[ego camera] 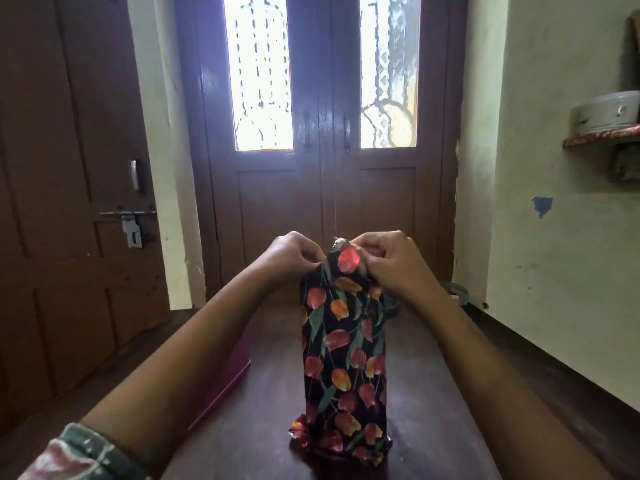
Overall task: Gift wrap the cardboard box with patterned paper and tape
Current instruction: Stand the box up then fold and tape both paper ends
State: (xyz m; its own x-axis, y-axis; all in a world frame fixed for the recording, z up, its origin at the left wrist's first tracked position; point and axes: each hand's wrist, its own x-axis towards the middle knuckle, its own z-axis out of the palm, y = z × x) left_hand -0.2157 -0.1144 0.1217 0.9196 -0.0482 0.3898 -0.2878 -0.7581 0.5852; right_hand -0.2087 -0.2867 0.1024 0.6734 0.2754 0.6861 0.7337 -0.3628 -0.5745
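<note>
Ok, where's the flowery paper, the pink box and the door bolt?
flowery paper (343, 358): head view, middle of its front face.
pink box (225, 386): head view, its side wall.
door bolt (128, 214): head view, middle of the bar.

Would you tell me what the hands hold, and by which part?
The left hand and right hand pinch the patterned paper at its top end.

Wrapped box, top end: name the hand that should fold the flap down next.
Right, probably: the right hand pinches the paper flap from above at the top of the upright box, while the left hand pinches only the flap's left edge and can steady it.
</note>
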